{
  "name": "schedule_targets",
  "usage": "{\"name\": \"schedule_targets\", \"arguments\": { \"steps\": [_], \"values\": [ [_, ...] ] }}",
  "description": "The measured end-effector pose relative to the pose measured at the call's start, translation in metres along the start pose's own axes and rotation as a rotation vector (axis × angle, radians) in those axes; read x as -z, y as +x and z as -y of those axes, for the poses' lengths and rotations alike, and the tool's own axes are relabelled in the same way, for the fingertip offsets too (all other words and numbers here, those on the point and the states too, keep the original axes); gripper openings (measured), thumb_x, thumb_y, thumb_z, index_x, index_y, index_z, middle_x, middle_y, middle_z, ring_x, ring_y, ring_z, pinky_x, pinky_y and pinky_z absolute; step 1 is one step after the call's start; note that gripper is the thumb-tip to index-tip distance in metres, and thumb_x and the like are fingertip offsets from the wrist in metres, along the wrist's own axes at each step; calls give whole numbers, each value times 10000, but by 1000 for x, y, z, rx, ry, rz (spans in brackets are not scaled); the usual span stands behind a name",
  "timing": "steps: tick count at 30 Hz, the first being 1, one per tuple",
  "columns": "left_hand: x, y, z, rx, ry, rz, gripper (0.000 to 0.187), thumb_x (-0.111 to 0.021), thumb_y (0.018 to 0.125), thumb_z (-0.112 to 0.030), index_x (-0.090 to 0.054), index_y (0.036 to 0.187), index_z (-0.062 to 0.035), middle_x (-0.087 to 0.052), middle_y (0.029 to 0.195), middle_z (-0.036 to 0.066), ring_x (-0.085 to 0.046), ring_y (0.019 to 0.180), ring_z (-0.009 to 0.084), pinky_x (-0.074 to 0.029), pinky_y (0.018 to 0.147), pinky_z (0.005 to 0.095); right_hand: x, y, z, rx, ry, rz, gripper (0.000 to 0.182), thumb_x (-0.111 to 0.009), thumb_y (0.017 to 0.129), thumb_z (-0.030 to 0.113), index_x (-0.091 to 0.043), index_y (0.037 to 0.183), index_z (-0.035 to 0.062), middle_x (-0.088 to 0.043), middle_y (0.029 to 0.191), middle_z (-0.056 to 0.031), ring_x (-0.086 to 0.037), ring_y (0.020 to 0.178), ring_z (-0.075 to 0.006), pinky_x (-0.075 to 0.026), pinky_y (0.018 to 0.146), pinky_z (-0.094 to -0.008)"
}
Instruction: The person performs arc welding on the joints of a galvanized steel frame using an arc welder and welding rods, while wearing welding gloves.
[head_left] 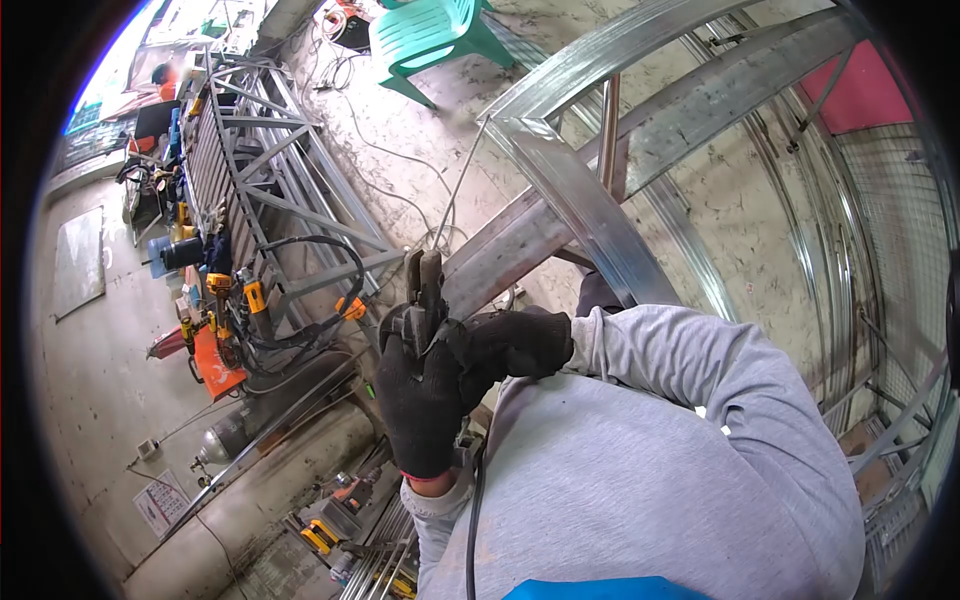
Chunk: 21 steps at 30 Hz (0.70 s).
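My left hand (418, 410), in a black knit glove with a red cuff edge, is raised in front of my chest. It is closed around a dark grey piece (408, 325) whose kind I cannot make out. Worn, greyish finger-like tips point up above it. From the right, my right hand (515, 345), also black-gloved, reaches across and presses against the left hand near the dark piece. Its fingertips are partly hidden there. A black cable (474, 520) hangs below the hands along my grey sweatshirt. Just beyond the hands lies a metal beam (510, 250).
A welded metal frame (590, 200) crosses the right side. On the left, a metal truss (270, 150) stands beside power drills (218, 285) and an orange box (215, 360). A green plastic chair (425, 35) stands beyond. A gas cylinder (235, 440) lies lower left; loose cables (385, 185) cross the floor.
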<state>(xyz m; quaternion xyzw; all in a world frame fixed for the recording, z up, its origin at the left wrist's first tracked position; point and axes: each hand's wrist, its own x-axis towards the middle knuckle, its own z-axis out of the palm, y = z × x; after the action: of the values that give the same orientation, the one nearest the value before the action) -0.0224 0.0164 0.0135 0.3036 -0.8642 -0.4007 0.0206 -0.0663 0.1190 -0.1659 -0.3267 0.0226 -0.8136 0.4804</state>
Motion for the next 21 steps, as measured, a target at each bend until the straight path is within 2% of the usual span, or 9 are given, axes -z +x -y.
{"name": "schedule_targets", "arguments": {
  "steps": [3,6,9,12,18,20,21],
  "values": [
    [0,0,-3,-8,-18,-2,216,-617,971,-156,-686,1063,27,-673,817,86,-607,741,159,-470,680,333,4,0,-3,-84,-139,-24,401,-486,1086,162,-486,1453,-1,-630,1363,-193,-640,1255,-340,-495,1112,-517],
    [0,2,2,3,-20,7,211,-633,971,-159,-685,1054,27,-670,809,76,-608,742,157,-473,678,338,3,3,-5,-89,34,-37,416,-496,1084,180,-474,1461,5,-627,1367,-193,-635,1262,-340,-497,1112,-513],
    [2,3,10,-15,0,20,211,-648,969,-164,-684,1057,25,-669,806,87,-616,739,170,-479,682,341,4,5,1,-107,-200,-38,388,-473,1090,154,-483,1451,12,-631,1359,-189,-643,1251,-334,-515,1096,-504],
    [2,2,5,-40,56,9,207,-664,967,-170,-681,1045,21,-668,817,103,-625,733,191,-484,685,347,-1,7,12,-71,-306,-22,359,-414,1095,91,-491,1437,15,-637,1343,-184,-654,1235,-324,-530,1080,-492],
    [2,4,5,-41,35,18,200,-650,982,-175,-682,1045,12,-666,859,121,-640,745,222,-491,692,362,-5,7,16,-183,-332,-80,381,-352,1078,12,-501,1428,15,-653,1320,-180,-665,1220,-312,-524,1090,-485],
    [3,4,16,-164,137,10,209,-642,978,-176,-685,1052,14,-675,862,130,-644,747,225,-493,692,357,-1,5,8,-172,-244,-77,386,-363,1070,3,-504,1430,15,-653,1327,-181,-663,1222,-317,-517,1098,-490],
    [3,4,15,-164,137,10,209,-642,978,-176,-685,1052,14,-675,862,130,-644,747,225,-493,692,357,0,4,7,-169,-214,-76,388,-366,1068,0,-505,1430,15,-652,1329,-182,-663,1223,-318,-514,1100,-492]
  ]
}}
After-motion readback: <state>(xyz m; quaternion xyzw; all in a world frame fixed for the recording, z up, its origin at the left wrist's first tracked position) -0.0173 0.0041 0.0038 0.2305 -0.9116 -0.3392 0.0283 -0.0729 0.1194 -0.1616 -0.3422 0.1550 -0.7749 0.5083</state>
